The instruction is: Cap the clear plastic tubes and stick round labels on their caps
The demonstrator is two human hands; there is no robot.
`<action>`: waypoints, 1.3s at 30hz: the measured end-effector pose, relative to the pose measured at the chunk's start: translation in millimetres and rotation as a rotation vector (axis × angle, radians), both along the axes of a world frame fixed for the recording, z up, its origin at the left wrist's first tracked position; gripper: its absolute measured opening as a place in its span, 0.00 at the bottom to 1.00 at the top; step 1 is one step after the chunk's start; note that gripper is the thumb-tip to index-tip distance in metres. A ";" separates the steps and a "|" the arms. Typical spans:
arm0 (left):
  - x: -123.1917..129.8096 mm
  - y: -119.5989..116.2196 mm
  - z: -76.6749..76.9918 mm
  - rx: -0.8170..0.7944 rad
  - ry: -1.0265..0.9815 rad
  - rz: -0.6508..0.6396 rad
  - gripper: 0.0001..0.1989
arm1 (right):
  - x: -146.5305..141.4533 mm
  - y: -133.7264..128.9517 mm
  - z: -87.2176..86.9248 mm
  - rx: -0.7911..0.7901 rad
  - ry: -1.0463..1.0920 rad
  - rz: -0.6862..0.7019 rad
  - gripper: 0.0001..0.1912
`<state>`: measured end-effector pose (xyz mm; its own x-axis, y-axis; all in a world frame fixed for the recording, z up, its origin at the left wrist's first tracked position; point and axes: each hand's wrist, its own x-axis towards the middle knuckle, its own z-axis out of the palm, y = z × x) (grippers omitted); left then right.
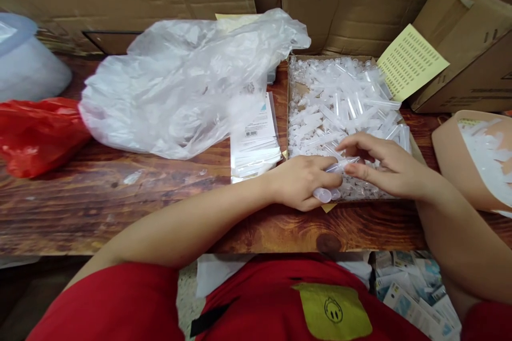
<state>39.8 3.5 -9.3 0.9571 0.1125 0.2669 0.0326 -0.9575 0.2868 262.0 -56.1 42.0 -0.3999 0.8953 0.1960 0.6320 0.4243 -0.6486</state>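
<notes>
Small clear plastic tubes fill a shallow cardboard tray point(418, 155) on the wooden table. My left hand point(304, 181), at the tray's front left corner, has its fingers wrapped round a few clear tubes point(322, 195), whose round ends stick out below. My right hand point(384, 166) is over the front of the tray, thumb and forefinger close to the tip of a clear piece that reaches out from my left hand. Whether those fingertips grip it is hard to tell. A stack of printed cards point(256, 149) lies left of the tray.
A crumpled clear plastic bag point(172, 90) covers the table's back left, beside a red bag point(40, 136). A yellow label sheet point(412, 63) leans by a cardboard box point(468, 42). At right stands a beige bin point(452, 154). Packaged cards point(416, 298) lie below the table edge.
</notes>
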 end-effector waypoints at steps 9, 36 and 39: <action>0.0 0.7 1.6 -0.026 0.012 -0.006 0.12 | 0.3 -0.6 -1.1 -0.018 -0.045 0.014 0.12; -3.6 -1.0 -4.1 -0.354 -0.359 0.177 0.11 | 47.9 12.8 -7.8 0.423 0.244 -0.276 0.06; 2.0 0.9 -8.6 -0.497 -0.515 0.373 0.09 | 43.6 13.1 -11.2 0.473 0.178 -0.125 0.09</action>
<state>41.8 4.5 -17.9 0.6041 0.6216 0.4987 0.0723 -0.6659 0.7425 305.6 -43.0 30.8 -0.2193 0.7309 0.6462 0.5938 0.6256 -0.5060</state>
